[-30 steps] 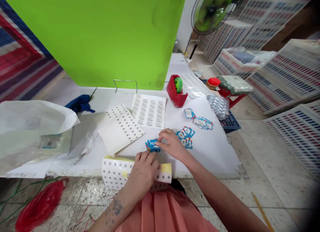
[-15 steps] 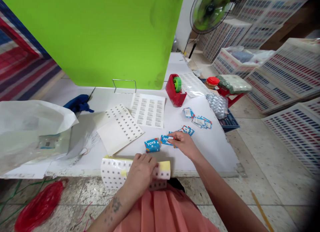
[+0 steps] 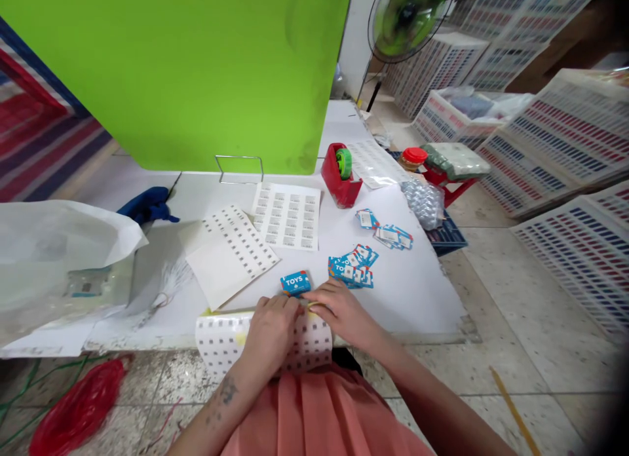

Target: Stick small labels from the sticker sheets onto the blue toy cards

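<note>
A sheet of small square stickers (image 3: 221,341) with a yellowish backing hangs over the table's front edge. My left hand (image 3: 275,325) lies on it, fingers curled over its top edge. My right hand (image 3: 339,308) is closed at the sheet's upper right edge, thumb and fingers together; what they pinch is too small to make out. Just beyond the hands sits a stack of blue TOYS cards (image 3: 295,282). To its right, blue cards with white labels (image 3: 351,267) lie overlapped in a spread pile. Two smaller groups of cards (image 3: 393,236) rest farther back right.
Behind the cards stands a red tape dispenser (image 3: 341,177). Sticker sheets (image 3: 287,217) lie mid-table, below a large green board (image 3: 181,69). On the left are a plastic bag (image 3: 59,259) and a blue cloth (image 3: 150,206). White crates (image 3: 580,259) stand at the right.
My right hand has moved left and toward me, from the card pile to the sticker sheet beside my left hand. The card it held now lies on the pile. The view has shifted slightly.
</note>
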Demonstrator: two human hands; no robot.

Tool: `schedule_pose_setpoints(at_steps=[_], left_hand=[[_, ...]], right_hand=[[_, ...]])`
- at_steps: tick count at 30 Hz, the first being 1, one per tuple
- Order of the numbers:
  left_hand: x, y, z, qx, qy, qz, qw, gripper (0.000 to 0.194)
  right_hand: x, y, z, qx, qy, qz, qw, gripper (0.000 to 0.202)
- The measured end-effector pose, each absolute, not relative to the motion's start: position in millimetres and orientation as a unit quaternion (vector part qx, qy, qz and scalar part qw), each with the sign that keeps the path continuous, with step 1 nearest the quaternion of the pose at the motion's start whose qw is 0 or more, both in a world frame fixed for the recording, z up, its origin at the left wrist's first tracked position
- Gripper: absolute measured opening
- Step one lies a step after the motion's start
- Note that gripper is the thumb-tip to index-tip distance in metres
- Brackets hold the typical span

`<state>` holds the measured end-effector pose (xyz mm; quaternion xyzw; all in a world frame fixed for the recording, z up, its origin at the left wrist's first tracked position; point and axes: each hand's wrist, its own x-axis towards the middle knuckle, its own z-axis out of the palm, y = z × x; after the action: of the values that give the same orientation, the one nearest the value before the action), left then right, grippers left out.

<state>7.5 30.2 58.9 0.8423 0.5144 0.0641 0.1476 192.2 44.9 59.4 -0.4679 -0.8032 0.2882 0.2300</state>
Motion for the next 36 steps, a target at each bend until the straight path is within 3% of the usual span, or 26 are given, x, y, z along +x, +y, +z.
schedule_pose_setpoints(at_steps=[9,21,28,36], left_hand=[[-9,30,60,0.825,0.535,0.062,0.17,0.019],[-5,30,66,0.793,0.578,0.073,0.177,0.028],[-4,30,60,0.809,0.568,0.053,0.144,0.025],[-2,26,55,0.86,0.49,0.102,0.104,0.014]], right_hand=[[200,48,48,-0.485,-0.772,0.334,0.24,0.02],[182,20,43,-0.462,-0.848,0.126,0.225,0.03],[176,30,54,-0.498,-0.756,0.272,0.327,0.012],[184,82,44,-0.517,-0.712,0.365,0.303,0.007]])
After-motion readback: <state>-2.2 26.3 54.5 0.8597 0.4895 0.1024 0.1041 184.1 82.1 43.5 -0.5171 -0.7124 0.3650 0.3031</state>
